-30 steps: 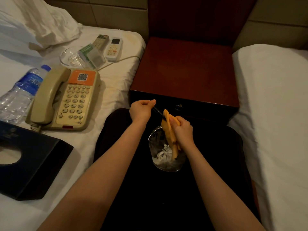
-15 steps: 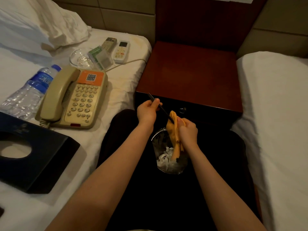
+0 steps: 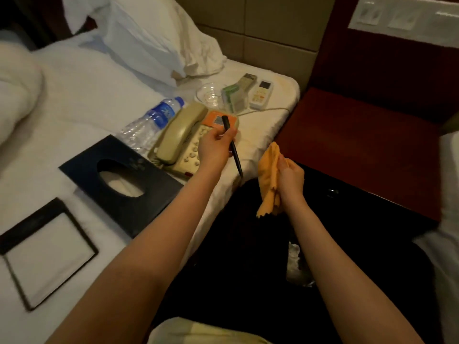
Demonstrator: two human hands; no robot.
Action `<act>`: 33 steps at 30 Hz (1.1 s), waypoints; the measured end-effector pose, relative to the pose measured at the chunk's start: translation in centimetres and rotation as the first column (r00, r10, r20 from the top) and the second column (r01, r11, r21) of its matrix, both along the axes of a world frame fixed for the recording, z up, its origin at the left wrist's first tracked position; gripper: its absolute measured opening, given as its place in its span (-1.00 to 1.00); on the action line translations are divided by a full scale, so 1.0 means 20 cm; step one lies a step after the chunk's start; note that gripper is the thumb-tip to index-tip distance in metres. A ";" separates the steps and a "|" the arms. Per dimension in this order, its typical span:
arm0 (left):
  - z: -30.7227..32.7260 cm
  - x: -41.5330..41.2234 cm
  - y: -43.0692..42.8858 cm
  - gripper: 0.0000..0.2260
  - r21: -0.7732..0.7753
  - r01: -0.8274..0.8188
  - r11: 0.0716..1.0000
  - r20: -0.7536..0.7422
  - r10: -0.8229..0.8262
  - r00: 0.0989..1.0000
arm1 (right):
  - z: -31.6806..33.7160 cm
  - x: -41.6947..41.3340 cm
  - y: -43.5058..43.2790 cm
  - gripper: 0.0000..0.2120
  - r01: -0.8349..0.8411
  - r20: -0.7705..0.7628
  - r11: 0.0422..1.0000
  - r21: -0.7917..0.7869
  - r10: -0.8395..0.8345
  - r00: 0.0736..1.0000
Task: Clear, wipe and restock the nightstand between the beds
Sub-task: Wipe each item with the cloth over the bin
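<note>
My left hand [image 3: 214, 148] grips a black pen [image 3: 233, 147] over the near corner of the beige telephone [image 3: 178, 142] lying on the left bed. My right hand [image 3: 290, 177] holds an orange cloth [image 3: 268, 177] bunched and hanging down, just in front of the dark red nightstand [image 3: 360, 145], whose top is bare. On the bed also lie a water bottle [image 3: 151, 122], a dark tissue box [image 3: 119, 180], a black-framed notepad [image 3: 47, 252], a glass ashtray [image 3: 210, 95], a small clear box [image 3: 233, 98] and two remotes [image 3: 260, 94].
A small bin with crumpled white paper [image 3: 295, 261] stands on the dark floor between the beds, partly behind my right forearm. Pillows [image 3: 154, 38] lie at the head of the left bed. The right bed's edge [image 3: 447, 194] borders the nightstand. A switch panel [image 3: 402, 18] is on the wall.
My view swung left. My left hand carried the pen up and left from the bin to above the telephone. My right hand lifted the cloth away from the bin.
</note>
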State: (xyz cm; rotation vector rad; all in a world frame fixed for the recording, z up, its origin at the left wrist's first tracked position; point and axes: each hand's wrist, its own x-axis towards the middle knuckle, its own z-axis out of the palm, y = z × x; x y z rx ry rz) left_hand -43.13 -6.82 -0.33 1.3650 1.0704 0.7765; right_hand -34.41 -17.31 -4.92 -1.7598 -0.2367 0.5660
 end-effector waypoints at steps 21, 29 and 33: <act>-0.21 -1.31 0.34 -0.77 0.055 -0.540 0.840 -0.439 0.506 0.742 | 0.27 -0.85 0.62 -0.74 -0.665 -0.020 0.734 0.139 0.673 0.739; -0.29 -1.35 0.32 -0.56 0.087 -0.426 0.900 -0.586 0.392 0.709 | 0.22 -1.07 0.66 -0.70 -0.786 -0.055 0.618 0.022 0.786 0.616; -0.27 -1.46 0.28 -0.61 0.344 -0.433 0.833 -0.630 0.547 0.552 | 0.21 -1.11 0.67 -0.69 -0.794 -0.053 0.608 0.009 0.793 0.607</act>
